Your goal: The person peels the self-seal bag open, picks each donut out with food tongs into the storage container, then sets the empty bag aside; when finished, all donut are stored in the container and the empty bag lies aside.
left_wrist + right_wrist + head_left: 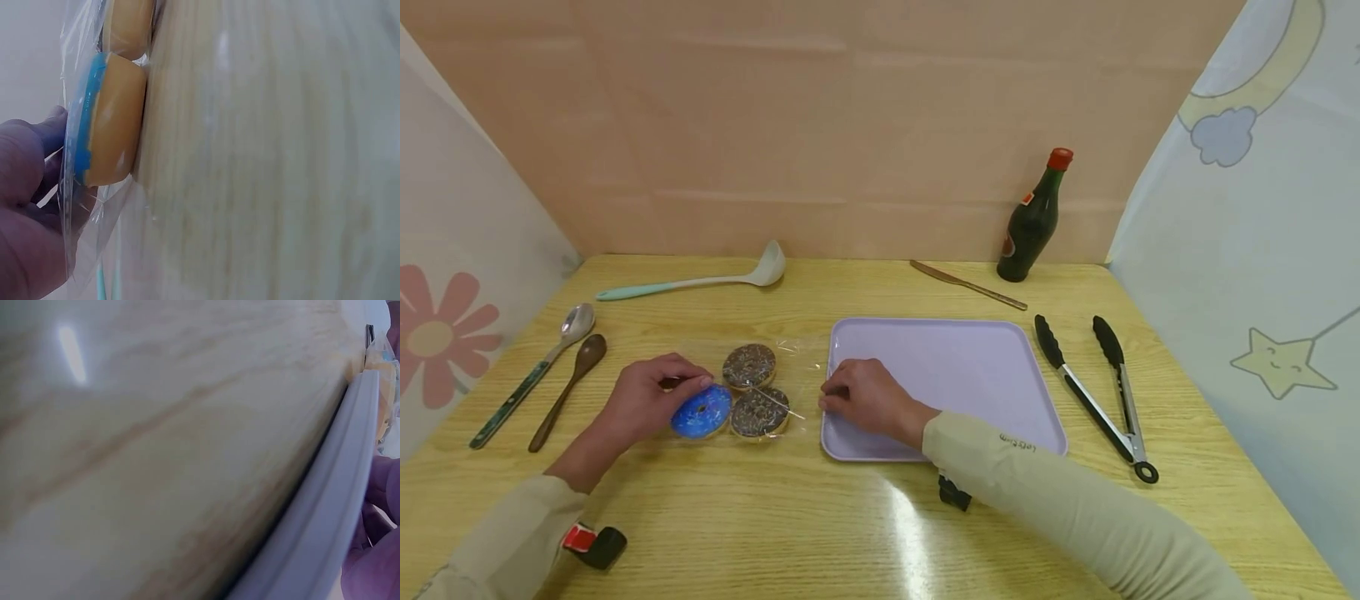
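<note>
A clear plastic bag [801, 367] lies on the table with three toy doughnuts in it. One doughnut [702, 412] has blue icing; a brown sprinkled doughnut [749, 367] and another brown one [760, 413] lie to its right. My left hand [651, 396] grips the bag's left part beside the blue doughnut. In the left wrist view, the blue doughnut [112, 122] shows through the film, near the fingers. My right hand [872, 398] reaches over the left rim of a lilac tray [977, 375], its curled fingertips pinching the bag's right edge.
A ladle [700, 281] and a knife [967, 284] lie at the back, near a dark bottle [1033, 221]. Metal and wooden spoons [533, 379] [568, 392] lie at the left. Open tongs [1097, 408] lie right of the tray.
</note>
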The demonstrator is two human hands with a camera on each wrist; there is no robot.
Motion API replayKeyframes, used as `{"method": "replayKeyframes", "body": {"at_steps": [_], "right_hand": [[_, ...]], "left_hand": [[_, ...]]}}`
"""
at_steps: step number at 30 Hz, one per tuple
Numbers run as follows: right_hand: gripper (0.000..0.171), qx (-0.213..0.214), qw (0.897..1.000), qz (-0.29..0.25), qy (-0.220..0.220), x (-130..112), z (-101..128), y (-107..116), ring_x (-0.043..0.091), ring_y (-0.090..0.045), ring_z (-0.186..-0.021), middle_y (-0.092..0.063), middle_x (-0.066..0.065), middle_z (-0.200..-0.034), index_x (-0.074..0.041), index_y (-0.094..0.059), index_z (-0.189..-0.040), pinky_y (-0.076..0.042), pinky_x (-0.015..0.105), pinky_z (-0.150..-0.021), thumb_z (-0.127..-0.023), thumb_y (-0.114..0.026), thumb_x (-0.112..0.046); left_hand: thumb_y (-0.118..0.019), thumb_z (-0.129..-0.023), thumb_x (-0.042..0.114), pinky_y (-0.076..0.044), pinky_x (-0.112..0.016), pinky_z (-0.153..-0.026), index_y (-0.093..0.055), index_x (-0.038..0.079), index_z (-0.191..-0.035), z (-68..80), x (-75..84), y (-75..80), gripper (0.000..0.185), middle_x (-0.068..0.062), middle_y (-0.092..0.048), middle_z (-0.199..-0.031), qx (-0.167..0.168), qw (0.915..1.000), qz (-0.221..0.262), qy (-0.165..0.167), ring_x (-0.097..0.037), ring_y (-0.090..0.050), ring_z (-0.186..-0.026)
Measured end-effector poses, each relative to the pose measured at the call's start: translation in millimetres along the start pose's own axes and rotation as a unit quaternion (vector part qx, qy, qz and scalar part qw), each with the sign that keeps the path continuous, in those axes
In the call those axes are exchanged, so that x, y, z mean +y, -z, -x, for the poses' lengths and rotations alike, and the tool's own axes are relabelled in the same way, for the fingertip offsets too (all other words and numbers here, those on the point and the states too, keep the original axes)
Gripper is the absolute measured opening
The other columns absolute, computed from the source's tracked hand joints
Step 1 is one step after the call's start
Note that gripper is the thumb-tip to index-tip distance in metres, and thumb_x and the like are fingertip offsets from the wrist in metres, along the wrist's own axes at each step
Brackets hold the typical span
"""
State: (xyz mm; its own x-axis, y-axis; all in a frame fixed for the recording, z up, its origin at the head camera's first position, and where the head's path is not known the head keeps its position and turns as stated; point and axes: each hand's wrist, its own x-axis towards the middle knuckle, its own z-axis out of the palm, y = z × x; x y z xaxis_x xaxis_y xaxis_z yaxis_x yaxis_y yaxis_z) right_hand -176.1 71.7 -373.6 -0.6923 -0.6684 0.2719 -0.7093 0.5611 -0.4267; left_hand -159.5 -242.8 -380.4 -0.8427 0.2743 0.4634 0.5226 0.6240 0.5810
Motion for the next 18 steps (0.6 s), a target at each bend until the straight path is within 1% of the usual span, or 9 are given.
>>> {"method": "replayKeyframes", "body": {"at_steps": [5,10,15,18], "right_hand": [[0.015,-0.001,1.000,0.003,-0.003,-1,1,0,0.013,-0.063,-0.082,-0.069,0.003,-0.088,-0.004,-0.075,-0.095,-0.047,0.027,-0.077,-0.087,-0.070,-0.017],[0.014,-0.003,1.000,0.006,-0.001,-2,1,0,0.013,-0.063,-0.083,-0.069,0.002,-0.088,-0.005,-0.075,-0.095,-0.047,0.028,-0.077,-0.087,-0.070,-0.016],[0.014,-0.002,1.000,0.009,0.002,-1,1,0,0.013,-0.063,-0.085,-0.069,0.002,-0.089,-0.005,-0.075,-0.095,-0.047,0.029,-0.079,-0.087,-0.070,-0.016],[0.016,0.004,1.000,-0.002,-0.011,-1,5,1,0.012,-0.062,-0.083,-0.068,0.002,-0.090,-0.005,-0.073,-0.099,-0.047,0.027,-0.077,-0.088,-0.069,-0.016]], "left_hand": [[-0.067,-0.087,0.001,-0.047,-0.013,-0.065,-0.075,0.003,-0.089,2.6,-5.1,0.4,0.008,-0.004,-0.067,-0.085,0.013,0.9986,0.037,0.036,0.000,-0.059,-0.077],[-0.066,-0.088,-0.001,-0.046,-0.014,-0.065,-0.074,-0.001,-0.092,4.5,-8.4,2.3,0.009,-0.008,-0.068,-0.087,0.018,0.9959,0.068,0.057,-0.002,-0.059,-0.078],[-0.066,-0.087,-0.002,-0.046,-0.014,-0.064,-0.073,-0.002,-0.093,4.7,-11.3,2.6,0.009,-0.007,-0.068,-0.087,0.015,0.9947,0.079,0.063,-0.003,-0.059,-0.078],[-0.066,-0.087,-0.004,-0.046,-0.014,-0.064,-0.073,-0.003,-0.092,4.7,-11.1,1.8,0.009,-0.006,-0.068,-0.087,0.013,0.9950,0.080,0.059,-0.003,-0.059,-0.077]]}}
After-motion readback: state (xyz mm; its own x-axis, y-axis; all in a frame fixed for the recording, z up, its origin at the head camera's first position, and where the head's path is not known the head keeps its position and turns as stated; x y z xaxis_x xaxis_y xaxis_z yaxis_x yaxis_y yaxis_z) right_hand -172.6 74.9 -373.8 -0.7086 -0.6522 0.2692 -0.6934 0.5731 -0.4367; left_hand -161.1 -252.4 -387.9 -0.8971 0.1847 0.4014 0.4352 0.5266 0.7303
